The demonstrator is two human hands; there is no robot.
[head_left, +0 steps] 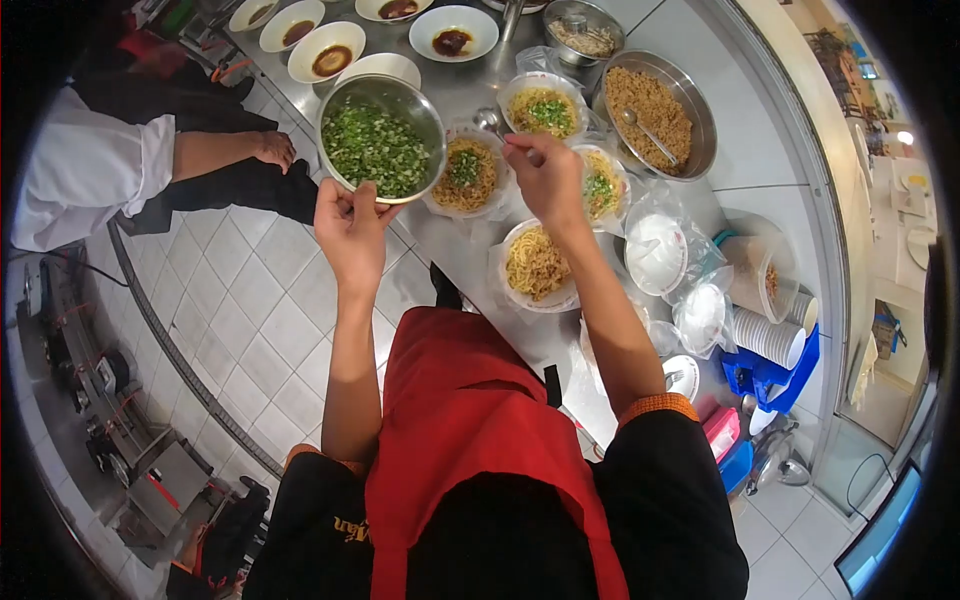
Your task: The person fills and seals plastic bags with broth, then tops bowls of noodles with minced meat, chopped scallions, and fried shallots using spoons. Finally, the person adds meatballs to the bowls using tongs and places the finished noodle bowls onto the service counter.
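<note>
Pinching a scallion bowl's edge, left hand; closed around a spoon, right hand — three noodle bowls garnished, upper centre; fourth bowl, centre, ungarnished.

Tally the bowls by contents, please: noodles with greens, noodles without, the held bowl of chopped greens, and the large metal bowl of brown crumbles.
Noodle bowls with greens: 3
Noodle bowl without greens: 1
Held greens bowl: 1
Large metal crumble bowl: 1
Total: 6
</note>
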